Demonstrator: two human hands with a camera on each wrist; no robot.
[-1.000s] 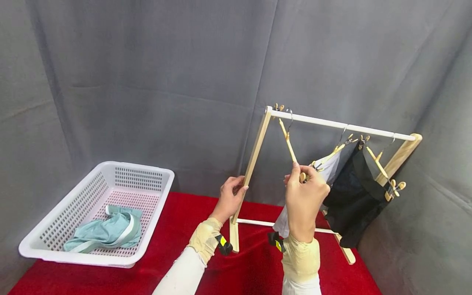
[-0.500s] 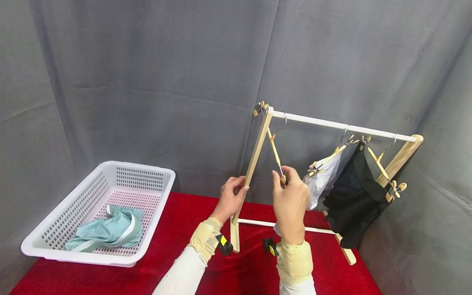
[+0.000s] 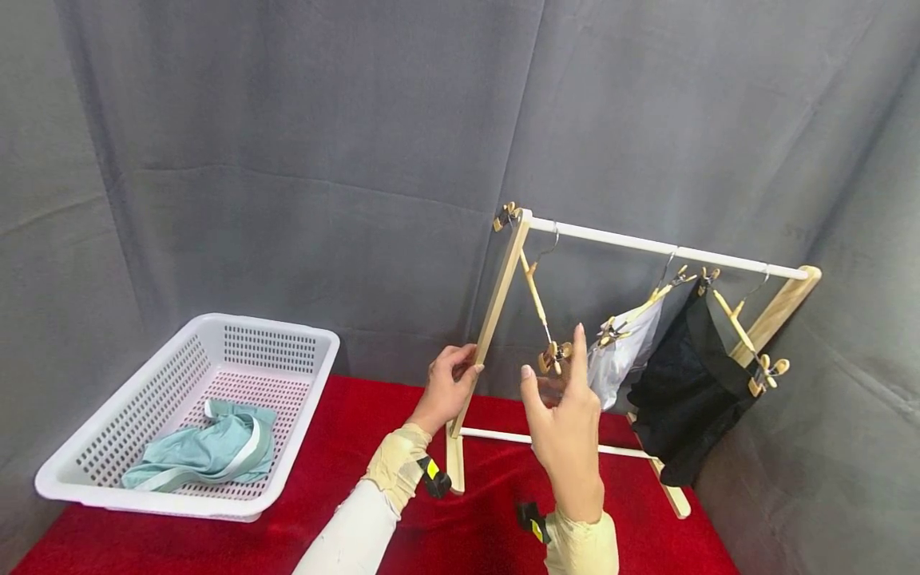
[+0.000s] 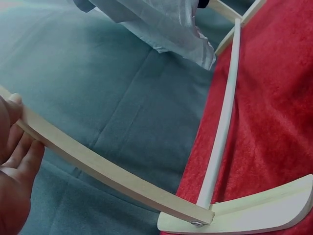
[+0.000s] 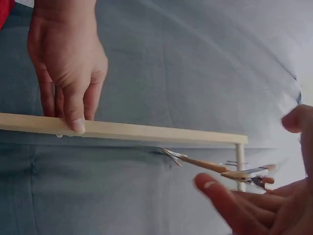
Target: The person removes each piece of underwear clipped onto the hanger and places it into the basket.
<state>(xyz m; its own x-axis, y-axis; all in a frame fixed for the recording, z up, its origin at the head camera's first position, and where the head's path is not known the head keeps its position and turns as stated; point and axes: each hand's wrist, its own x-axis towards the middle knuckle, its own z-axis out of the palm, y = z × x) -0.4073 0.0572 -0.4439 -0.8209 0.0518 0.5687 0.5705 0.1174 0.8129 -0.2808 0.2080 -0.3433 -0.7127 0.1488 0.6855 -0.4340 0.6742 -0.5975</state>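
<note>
A white perforated plastic basket [image 3: 302,351] sits at the left of the red velvet-covered tabletop [image 3: 345,511]. Inside it lies a crumpled pale teal garment with a lighter waistband [image 3: 204,455], resting on the basket floor toward the near side. A grey fabric backdrop [image 3: 287,144] hangs in folds behind everything and wraps round the right side. Further right along the white rail, a pale grey garment [image 3: 618,359] hangs clipped to its own wooden hanger, and just beside it a black garment [image 3: 683,399] hangs from another wooden clip hanger [image 3: 740,327], its lower edge near the tabletop.
</note>
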